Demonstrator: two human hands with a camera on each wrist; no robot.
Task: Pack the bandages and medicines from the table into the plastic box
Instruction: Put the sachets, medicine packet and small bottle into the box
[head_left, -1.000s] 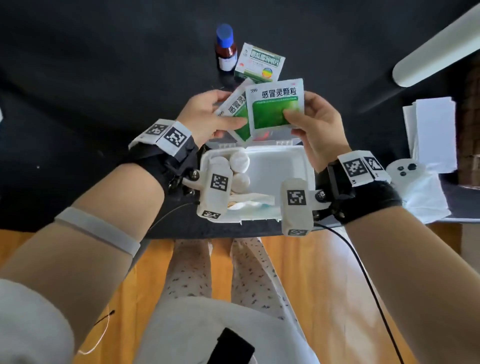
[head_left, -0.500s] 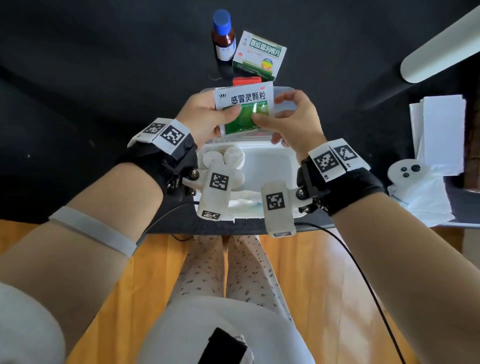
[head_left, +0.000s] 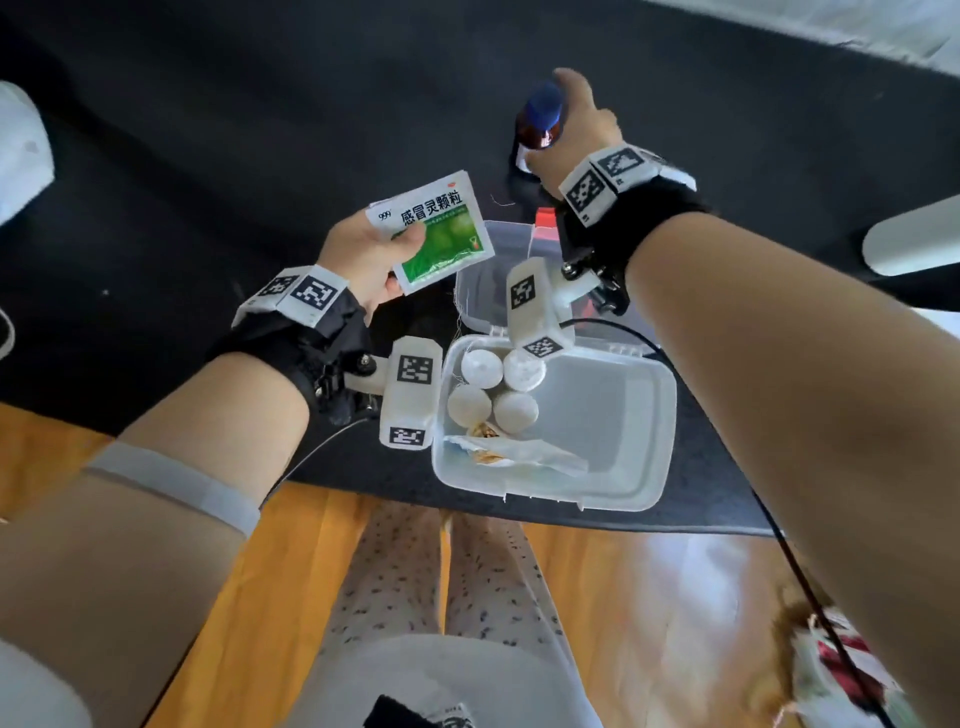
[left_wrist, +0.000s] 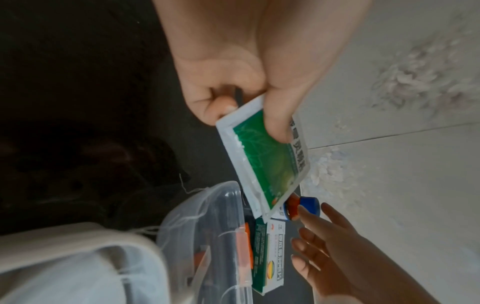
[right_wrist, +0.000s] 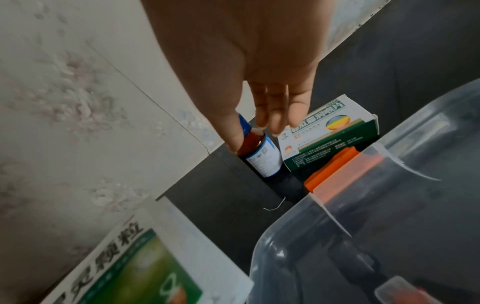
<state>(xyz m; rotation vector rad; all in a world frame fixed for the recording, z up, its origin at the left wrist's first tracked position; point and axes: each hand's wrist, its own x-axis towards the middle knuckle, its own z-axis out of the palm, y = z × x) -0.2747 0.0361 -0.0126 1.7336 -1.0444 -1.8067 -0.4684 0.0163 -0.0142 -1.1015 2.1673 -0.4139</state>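
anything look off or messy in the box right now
Mostly tidy: four bandage rolls sit packed in the plastic box's corner. The odd bit is a torn-looking wrapper lying flat at the near wall with brownish crumbly material showing. Loose white threads trail from the clear lid.

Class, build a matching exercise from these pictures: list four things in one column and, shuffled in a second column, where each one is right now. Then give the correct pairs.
Things:
1. green and white medicine sachet
2. brown glass bottle with a blue cap
3. four white bandage rolls
4. green and white medicine carton

Places:
A. lying on the black table beside the bottle
B. inside the clear plastic box
C. pinched in the left hand, in the air
D. standing on the table, with the right hand reaching onto it

Pairs: 1-C, 2-D, 3-B, 4-A
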